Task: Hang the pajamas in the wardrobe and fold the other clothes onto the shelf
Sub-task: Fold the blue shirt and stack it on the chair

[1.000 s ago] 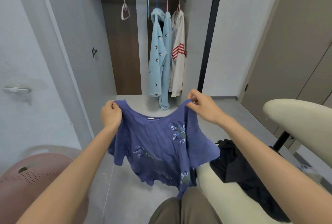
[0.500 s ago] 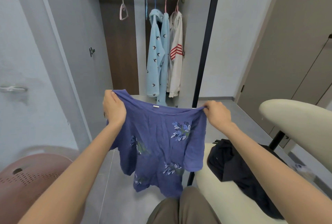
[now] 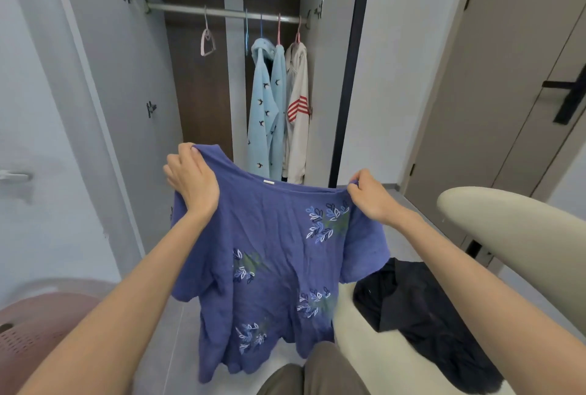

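Blue top (image 3: 272, 252), pinched at its shoulders by the left hand (image 3: 193, 179) and right hand (image 3: 369, 196) (both curled tight over the seams), hangs spread in the air before the open wardrobe (image 3: 203, 93); holding it level and taut should let the sleeves fold in evenly.

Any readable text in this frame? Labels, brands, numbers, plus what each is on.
No legible text anywhere.
Small neck tag on the blue shirt: too small to read.
Red stripes on the hanging white garment: a pattern, not lettering.
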The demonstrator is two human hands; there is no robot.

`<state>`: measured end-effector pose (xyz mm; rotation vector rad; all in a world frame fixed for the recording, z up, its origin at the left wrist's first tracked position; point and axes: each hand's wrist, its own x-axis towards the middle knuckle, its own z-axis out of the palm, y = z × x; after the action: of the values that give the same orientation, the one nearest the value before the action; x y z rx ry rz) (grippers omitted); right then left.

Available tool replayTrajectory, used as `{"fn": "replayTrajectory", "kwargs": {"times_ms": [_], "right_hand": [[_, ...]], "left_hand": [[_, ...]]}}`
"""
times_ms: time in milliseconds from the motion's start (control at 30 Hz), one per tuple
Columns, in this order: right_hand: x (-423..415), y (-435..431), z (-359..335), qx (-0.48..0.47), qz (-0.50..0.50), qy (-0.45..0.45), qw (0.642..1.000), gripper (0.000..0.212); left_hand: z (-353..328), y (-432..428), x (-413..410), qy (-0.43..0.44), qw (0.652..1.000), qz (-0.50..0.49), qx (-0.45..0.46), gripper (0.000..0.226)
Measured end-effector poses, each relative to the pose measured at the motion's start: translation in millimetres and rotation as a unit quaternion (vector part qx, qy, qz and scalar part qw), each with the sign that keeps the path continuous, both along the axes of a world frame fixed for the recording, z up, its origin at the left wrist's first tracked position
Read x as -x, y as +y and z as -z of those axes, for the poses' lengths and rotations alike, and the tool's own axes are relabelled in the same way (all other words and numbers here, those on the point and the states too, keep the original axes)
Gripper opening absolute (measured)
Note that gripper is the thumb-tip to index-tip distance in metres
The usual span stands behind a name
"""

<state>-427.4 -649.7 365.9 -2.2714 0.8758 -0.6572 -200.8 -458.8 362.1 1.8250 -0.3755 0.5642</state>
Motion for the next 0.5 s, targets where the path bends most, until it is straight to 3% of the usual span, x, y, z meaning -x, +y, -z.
{"fn": "replayTrajectory", "kwargs": {"times_ms": [133, 267, 367, 500], "right_hand": [[18.1, -1.0, -15.1, 0.049, -0.002, 0.051, 0.998, 0.023], [33.2, 2.4, -12.9, -0.033, -0.032, 0.129, 0.991, 0.043], [41.7, 1.6, -2.5, -0.037, -0.028, 0.104, 0.993, 0.046], [44.8, -2.4, 8.0, -0.018, 0.045, 0.021, 0.999, 0.045]], "left_hand": [[-19.2, -5.6, 5.9, 0.000, 0.999, 0.015, 0.031, 0.033], [-21.9, -11.4, 16.3, 0.009, 0.998, 0.054, 0.031, 0.033], [-16.7, -12.0, 15.6, 0.009, 0.991, 0.111, -0.077, 0.029], [-2.5, -6.4, 17.6, 0.013, 0.947, 0.245, -0.208, 0.021]]}}
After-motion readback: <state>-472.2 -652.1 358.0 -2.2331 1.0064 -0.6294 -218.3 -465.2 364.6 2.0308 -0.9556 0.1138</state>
